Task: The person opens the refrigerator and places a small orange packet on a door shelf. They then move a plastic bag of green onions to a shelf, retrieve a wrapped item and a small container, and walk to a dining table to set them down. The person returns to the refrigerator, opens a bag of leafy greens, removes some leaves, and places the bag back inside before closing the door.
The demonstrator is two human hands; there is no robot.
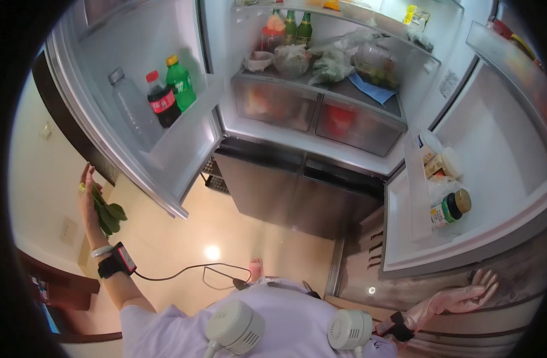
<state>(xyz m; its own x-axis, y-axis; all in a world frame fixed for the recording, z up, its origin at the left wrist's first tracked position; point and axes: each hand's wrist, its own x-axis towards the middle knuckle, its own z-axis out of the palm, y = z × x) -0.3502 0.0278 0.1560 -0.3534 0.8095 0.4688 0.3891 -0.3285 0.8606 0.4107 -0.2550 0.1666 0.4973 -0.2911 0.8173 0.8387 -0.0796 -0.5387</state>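
My left hand is raised at the left, outside the left refrigerator door, holding a small bunch of green leafy stems. At the lower right, my right hand wears a clear plastic glove, its fingers apart and slightly curled, with nothing in them. It is just below the lower edge of the right refrigerator door. Both doors stand wide apart. Inside, a shelf bears plastic-wrapped food, green glass bottles, a clear container and a folded blue cloth or sheet.
The left door rack holds a clear bottle, a cola bottle and a green soda bottle. Jars stand in the right door rack. Two drawers lie under the shelf. A black cable runs from my left wrist.
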